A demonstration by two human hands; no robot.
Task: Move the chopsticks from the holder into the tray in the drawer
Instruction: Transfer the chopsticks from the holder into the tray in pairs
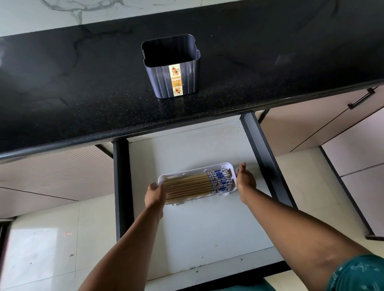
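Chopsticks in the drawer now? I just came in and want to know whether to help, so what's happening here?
A person is bent over an open drawer under the black counter. The chopsticks lie side by side in a white tray on the drawer floor. The left hand is at the tray's left end and the right hand is open at its right end, as if squaring it up. The dark holder stands on the counter and looks empty.

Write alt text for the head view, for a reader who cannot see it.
Both hands, left hand and right hand, flank a white plastic tray of wooden, blue-patterned chopsticks lying in an open white drawer. On the black speckled countertop above stands an empty dark ribbed holder.
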